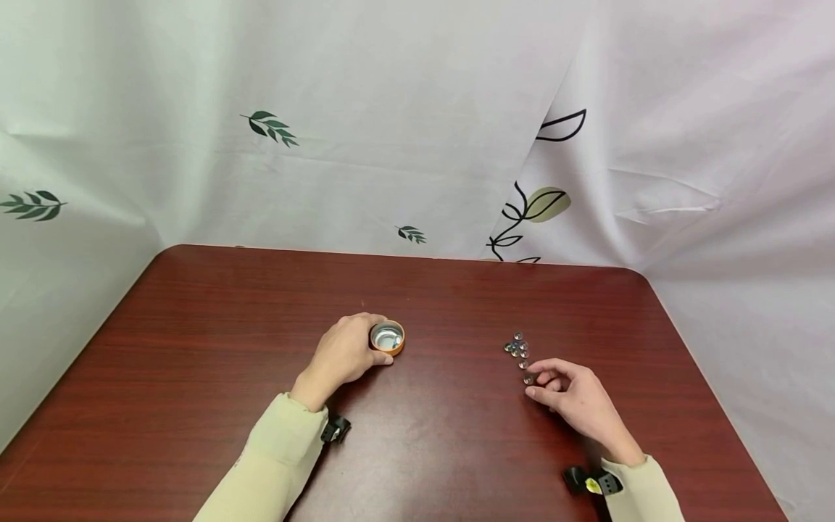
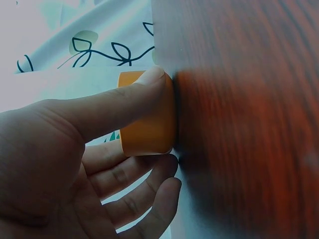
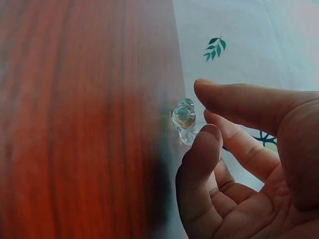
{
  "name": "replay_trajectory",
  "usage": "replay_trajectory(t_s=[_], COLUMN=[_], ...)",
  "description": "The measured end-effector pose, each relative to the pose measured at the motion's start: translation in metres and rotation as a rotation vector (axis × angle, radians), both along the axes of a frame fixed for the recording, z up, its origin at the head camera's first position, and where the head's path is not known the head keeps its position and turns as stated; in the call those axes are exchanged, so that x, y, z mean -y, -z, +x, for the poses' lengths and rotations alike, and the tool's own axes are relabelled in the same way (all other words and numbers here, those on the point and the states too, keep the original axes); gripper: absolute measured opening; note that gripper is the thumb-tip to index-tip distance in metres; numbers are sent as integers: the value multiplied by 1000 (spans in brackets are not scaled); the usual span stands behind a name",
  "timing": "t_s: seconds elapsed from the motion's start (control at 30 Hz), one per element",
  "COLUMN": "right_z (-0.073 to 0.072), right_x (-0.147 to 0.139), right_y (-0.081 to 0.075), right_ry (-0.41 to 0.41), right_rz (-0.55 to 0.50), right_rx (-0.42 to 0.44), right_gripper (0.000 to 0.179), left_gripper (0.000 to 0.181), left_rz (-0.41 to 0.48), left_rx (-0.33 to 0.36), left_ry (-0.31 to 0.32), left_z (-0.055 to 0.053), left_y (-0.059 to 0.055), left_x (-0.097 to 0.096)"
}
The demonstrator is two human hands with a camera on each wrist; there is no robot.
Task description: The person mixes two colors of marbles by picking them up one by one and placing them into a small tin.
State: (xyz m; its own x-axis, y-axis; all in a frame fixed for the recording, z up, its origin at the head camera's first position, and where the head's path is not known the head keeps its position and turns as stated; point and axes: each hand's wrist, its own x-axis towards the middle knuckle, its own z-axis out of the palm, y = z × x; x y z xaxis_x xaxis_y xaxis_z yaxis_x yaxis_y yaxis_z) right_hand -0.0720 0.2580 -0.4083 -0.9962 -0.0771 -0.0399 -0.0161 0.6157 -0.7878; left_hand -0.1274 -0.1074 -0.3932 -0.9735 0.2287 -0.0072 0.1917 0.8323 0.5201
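Note:
My left hand grips a small round tin, orange outside and silvery inside, standing upright on the table. In the left wrist view, the thumb lies along the tin's orange side, with fingers around the other side. Something small and shiny sits inside the tin; whether it is a bead or a reflection I cannot tell. At the right, my right hand hovers with thumb and forefinger spread about the nearest clear glass bead. The right wrist view shows a gap between the fingertips and that bead.
Several more clear glass beads lie in a loose cluster beyond the right fingertips. All stand on a dark red wood-grain table. A white curtain with leaf prints hangs behind the table and along its sides.

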Motion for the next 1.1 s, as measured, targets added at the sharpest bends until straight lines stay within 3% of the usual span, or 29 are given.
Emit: replay_trajectory(t_s=[0.47, 1.1], right_z=[-6, -9], right_x=[1, 5], right_y=[3, -2], right_ry=[13, 21], right_rz=[-50, 18], right_rx=[80, 124], right_gripper=[26, 26], left_gripper=[58, 60], left_rz=[-3, -1], left_rx=[8, -9], left_ry=[-6, 2], left_z=[0, -1], left_y=[-1, 0], left_x=[0, 1])
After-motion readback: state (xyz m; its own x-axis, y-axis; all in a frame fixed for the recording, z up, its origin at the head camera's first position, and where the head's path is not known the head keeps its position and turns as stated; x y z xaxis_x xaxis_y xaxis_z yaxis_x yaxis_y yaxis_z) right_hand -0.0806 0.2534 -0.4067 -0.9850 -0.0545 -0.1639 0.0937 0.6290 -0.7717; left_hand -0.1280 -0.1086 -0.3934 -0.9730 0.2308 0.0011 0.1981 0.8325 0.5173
